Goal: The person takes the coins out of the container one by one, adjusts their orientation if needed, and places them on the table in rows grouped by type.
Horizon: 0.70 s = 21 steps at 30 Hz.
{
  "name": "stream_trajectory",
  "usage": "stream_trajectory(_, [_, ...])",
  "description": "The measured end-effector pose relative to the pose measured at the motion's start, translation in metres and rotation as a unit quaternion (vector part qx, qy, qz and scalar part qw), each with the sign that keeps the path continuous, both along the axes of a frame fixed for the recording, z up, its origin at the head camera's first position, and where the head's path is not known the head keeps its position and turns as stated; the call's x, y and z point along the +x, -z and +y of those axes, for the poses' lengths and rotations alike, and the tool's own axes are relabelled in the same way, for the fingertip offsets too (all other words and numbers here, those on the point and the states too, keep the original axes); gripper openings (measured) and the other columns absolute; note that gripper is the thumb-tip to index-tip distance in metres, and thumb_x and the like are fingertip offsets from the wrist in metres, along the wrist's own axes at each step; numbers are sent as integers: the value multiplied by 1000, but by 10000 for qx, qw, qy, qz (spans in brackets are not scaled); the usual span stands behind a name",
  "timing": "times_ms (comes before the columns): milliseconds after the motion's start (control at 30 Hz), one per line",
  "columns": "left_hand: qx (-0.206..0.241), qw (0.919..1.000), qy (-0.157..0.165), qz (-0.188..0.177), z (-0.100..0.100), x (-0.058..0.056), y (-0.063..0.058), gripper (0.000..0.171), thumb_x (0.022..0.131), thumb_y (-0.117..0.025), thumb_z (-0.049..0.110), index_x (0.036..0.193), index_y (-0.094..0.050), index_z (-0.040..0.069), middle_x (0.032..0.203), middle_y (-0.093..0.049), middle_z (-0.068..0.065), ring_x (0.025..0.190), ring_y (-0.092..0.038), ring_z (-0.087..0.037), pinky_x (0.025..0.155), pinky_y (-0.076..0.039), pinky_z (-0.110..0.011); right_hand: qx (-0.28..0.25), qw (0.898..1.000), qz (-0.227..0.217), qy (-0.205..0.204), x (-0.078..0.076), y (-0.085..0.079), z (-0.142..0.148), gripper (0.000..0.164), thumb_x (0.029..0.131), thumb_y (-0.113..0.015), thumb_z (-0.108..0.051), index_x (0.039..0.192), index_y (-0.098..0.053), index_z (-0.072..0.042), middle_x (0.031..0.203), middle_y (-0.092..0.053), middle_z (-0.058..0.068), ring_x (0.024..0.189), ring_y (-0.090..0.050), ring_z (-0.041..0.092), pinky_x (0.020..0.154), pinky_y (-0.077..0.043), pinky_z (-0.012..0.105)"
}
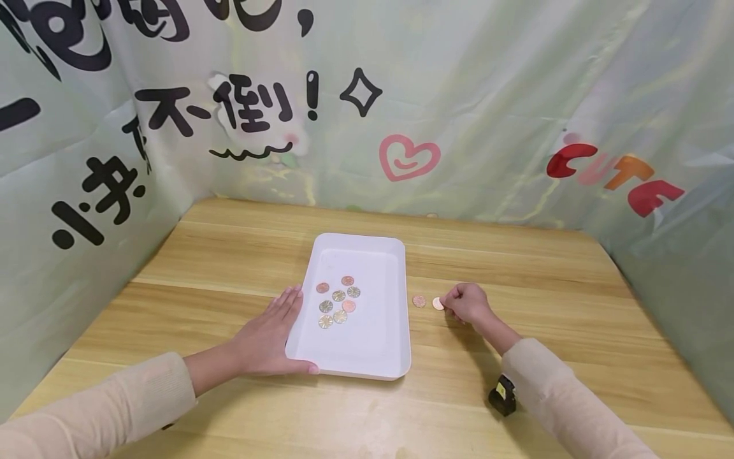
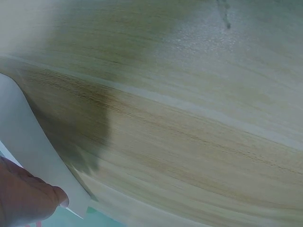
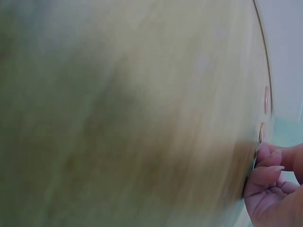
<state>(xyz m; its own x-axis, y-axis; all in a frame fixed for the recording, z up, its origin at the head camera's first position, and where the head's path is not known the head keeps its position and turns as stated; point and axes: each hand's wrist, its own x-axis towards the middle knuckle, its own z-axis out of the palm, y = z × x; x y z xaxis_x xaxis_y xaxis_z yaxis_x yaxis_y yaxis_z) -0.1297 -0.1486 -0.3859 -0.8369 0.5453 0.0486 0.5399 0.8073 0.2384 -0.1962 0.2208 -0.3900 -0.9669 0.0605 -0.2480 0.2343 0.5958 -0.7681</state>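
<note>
A white rectangular tray lies on the wooden table with several copper-coloured and brass-coloured coins in its left half. My left hand rests against the tray's near left corner, fingers straight along the left side and thumb on the near rim. To the right of the tray, my right hand pinches a shiny coin at the tabletop, its fingers curled and partly covering it. One copper-coloured coin lies flat between that hand and the tray.
A small black device with a yellow mark is at the right wrist. The wooden table is bounded at the back and sides by a pale printed cloth with lettering and a pink heart.
</note>
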Motion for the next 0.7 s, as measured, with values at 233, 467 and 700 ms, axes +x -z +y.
stream_trajectory(233, [11,10000,19,13,0,0,0,121,68,-55,78,140,-25,-15,150,-19,-29,140,-20,-41,113,-26,-48,409,9989,246,-19,2,1,-3,13,88,-56,-4,76,-55,2,59,-61,2,46,-45,6,40,-36,17])
stream_trajectory(467, [-19,10000,27,72,0,-1,2,122,68,-53,79,140,-25,-15,150,-20,-29,140,-20,-41,113,-26,-47,716,9956,583,-186,3,0,-6,14,89,-58,-7,80,-58,3,68,-62,8,59,-51,9,51,-40,20])
stream_trajectory(700, [3,10000,25,68,-1,-1,2,122,68,-52,80,140,-25,-15,149,-20,-29,139,-20,-41,113,-26,-48,622,9933,945,-222,5,-5,-11,15,89,-58,-10,78,-59,1,66,-58,3,60,-46,10,50,-38,21])
